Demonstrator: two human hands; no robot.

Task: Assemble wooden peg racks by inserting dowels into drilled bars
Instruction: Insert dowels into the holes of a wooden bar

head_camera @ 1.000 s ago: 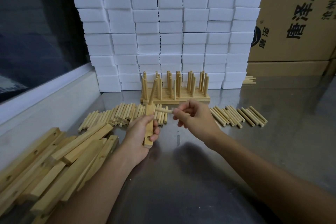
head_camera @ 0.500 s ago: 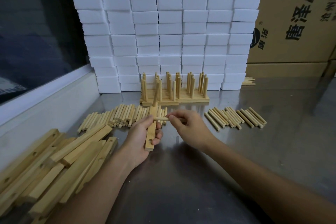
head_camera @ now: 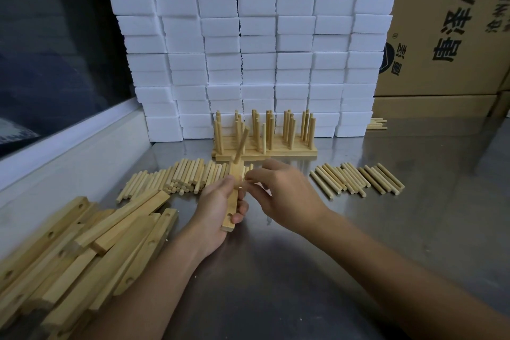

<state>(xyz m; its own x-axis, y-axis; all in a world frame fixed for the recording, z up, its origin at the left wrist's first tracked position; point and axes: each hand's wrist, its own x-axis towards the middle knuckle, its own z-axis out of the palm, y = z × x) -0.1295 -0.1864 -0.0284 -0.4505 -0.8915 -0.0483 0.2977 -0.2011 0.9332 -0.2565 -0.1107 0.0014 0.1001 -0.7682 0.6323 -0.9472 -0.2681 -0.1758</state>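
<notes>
At the centre of my view the left hand (head_camera: pixel 218 210) grips a wooden bar (head_camera: pixel 236 196), thumb and fingers wrapped round its lower half, the bar pointing away toward twelve o'clock. One dowel (head_camera: pixel 240 145) already stands in the bar's far end, leaning a little toward one o'clock. The right hand (head_camera: pixel 287 193) sits just at three o'clock of the bar, its fingertips curled in against the bar's middle; I cannot tell whether they pinch a dowel there, since the fingers hide the spot. Beyond the hands, at twelve o'clock, finished racks (head_camera: pixel 265 143) stand on the steel table (head_camera: pixel 414 229) with their pegs upright, set against a wall of white foam blocks (head_camera: pixel 256 44). A loose heap of dowels (head_camera: pixel 176 179) lies at ten o'clock of the hands, and a tidier row of dowels (head_camera: pixel 358 179) lies at two o'clock. A pile of drilled bars (head_camera: pixel 82 246) fills the eight o'clock corner. Cardboard boxes (head_camera: pixel 452 22) rise behind the blocks at one o'clock.
</notes>
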